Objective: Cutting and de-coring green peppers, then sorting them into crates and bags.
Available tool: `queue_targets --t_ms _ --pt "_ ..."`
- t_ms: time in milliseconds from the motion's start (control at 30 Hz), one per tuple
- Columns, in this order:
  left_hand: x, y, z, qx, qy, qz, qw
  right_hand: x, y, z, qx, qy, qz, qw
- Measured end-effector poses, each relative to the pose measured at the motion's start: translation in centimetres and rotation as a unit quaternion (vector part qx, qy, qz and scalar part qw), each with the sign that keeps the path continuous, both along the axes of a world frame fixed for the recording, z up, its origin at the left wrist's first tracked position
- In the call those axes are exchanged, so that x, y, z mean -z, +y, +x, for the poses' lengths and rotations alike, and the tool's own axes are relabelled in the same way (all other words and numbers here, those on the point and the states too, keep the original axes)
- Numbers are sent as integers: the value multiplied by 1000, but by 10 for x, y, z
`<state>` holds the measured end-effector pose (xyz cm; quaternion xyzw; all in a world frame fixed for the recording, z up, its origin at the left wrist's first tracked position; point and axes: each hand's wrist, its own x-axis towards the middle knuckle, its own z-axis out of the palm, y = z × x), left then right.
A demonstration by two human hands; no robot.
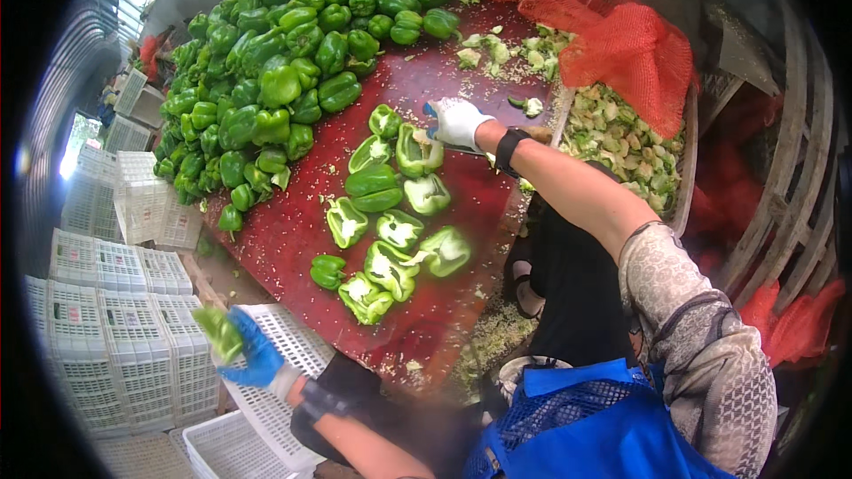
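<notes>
My left hand (256,350), in a blue glove, is closed on a piece of green bell pepper (217,334) at the left, above a white slotted crate (288,337). My right hand (457,122) wears a white glove with blue fingertips. It is closed over the red tabletop (426,71), beside a cut pepper half (419,153); a thin greyish edge shows under it, but what it holds is unclear. Several cut pepper halves (390,270) lie in the middle, some with pale insides up. A small green pepper (327,271) lies left of them.
A large heap of whole green peppers (266,80) covers the table's far left. Pale pepper cores (612,137) fill a bin at the right, partly under red mesh sacks (635,62). White crates (115,319) are stacked at the left. A curved wooden frame (781,160) stands far right.
</notes>
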<state>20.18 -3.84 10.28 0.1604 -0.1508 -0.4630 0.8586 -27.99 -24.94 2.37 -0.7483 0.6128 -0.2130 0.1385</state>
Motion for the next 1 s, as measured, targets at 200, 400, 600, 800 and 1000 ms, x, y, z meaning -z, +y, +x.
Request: queue_targets --t_ms 200,400,600,800,1000 --pt "41 -9 7 152 -98 21 983 17 -17 57 -39 118 59 991" --pt "47 -21 -137 121 -235 180 948 33 -15 43 52 3 22 998" --pt "32 -19 -183 124 -392 189 892 32 -33 11 75 -186 173 964" --pt "27 -27 -209 58 -652 64 753 -23 32 73 -53 -558 388 732" --pt "22 -28 -211 15 -682 21 731 -55 130 129 -146 -590 354 710"
